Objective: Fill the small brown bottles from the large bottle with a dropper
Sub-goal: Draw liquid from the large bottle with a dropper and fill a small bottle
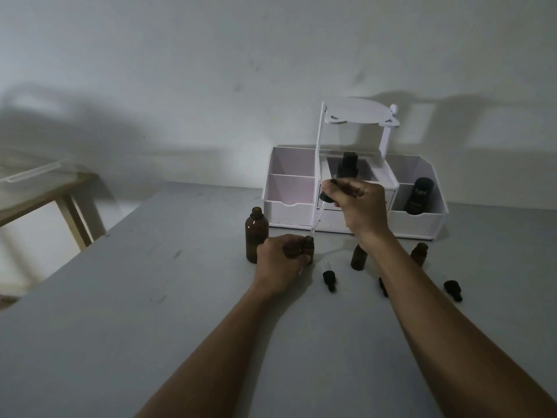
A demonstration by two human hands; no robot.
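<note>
Currently the right hand pinches the black rubber bulb of a clear glass dropper. The pipette slants down and left, with its tip at the mouth of a small brown glass bottle. The left hand is wrapped round that bottle, steadying it on the grey tabletop. It is too dark to tell whether the tip is inside the neck or just above it.

A large brown glass bottle, uncapped, stands just left of the left hand. A second small brown bottle and a third small brown bottle stand to the right, close by the right forearm. Black dropper caps lie loose on the near side. A white plastic organiser sits at the far edge.

Risks, as I judge them:
- The neck is narrow and the pipette is tilted, so a squeeze with the tip off-centre likely drips onto the table.
- Too hard a squeeze may overfill the bottle.
- Glass on the glass rim could chip if pushed.
- The left knuckles could nudge the open large bottle and tip it.
- A dropped or swung right forearm could knock the second bottle over.
</note>
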